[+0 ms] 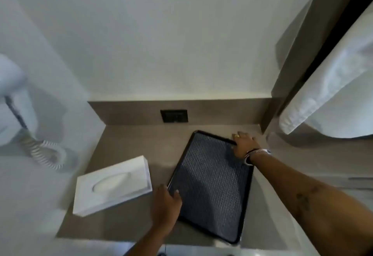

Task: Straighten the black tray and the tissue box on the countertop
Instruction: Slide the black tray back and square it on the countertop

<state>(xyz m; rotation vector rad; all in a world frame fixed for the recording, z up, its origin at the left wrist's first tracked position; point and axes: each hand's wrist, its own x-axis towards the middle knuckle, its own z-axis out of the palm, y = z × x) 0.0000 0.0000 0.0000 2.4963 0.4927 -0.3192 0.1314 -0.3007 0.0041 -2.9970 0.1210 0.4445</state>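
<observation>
The black tray point(212, 185) lies on the brown countertop point(131, 140), turned askew so its long sides run at an angle to the counter's edges; its near corner reaches the front edge. My left hand point(167, 205) grips the tray's left rim with the thumb on the patterned inside. At the far right corner, my right hand point(243, 143) holds the rim; a ring and a wrist bracelet show. The white tissue box point(113, 185) sits to the left of the tray, also askew, apart from both hands.
A black wall socket point(174, 115) is set in the backsplash behind the tray. A white wall hairdryer with a coiled cord point(48, 155) hangs at the left. White towels point(333, 86) hang at the right, over the counter's right end.
</observation>
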